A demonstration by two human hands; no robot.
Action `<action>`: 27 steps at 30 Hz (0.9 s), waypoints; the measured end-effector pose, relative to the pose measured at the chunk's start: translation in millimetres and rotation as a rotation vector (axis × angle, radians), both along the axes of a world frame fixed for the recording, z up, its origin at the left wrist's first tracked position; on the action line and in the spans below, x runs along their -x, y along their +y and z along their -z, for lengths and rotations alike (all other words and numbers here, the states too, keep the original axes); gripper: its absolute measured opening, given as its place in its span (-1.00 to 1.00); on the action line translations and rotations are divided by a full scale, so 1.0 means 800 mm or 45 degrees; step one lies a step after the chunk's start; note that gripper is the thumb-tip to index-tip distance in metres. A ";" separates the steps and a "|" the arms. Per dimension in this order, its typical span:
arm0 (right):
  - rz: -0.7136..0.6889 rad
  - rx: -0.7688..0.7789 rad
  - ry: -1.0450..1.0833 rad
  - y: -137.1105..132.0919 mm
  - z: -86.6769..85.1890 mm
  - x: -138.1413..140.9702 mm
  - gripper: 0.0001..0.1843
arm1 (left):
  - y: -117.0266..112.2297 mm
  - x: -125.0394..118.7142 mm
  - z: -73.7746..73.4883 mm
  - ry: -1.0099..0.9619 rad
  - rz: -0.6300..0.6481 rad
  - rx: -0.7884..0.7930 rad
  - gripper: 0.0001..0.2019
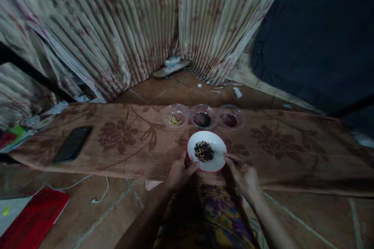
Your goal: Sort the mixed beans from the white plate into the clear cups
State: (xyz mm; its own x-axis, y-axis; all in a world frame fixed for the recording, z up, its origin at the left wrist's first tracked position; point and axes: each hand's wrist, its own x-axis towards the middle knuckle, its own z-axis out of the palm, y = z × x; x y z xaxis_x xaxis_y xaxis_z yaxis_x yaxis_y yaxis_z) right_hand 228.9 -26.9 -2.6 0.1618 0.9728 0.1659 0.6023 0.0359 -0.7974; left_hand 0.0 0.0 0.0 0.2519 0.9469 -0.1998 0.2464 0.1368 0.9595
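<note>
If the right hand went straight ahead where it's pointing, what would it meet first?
The right hand would probably meet the red-rimmed white plate first, though depth is unclear.

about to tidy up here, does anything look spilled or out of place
Yes: small white scraps and thin pale sticks lie scattered on the brown tiled floor beyond the flowered brown tablecloth; they look like litter. Around the round white red-rimmed dish, I can make out no spill.
</note>
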 end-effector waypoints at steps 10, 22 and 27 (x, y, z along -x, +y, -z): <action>-0.003 -0.025 -0.035 0.001 -0.003 0.001 -0.65 | 0.000 0.000 0.016 -0.278 0.024 0.017 -0.51; -0.030 -0.046 -0.044 0.001 -0.001 0.000 -0.64 | -0.001 0.000 0.011 -0.269 0.014 0.032 -0.50; -0.045 -0.059 -0.055 0.001 0.000 0.000 -0.65 | 0.000 0.000 0.012 -0.297 0.027 0.017 -0.54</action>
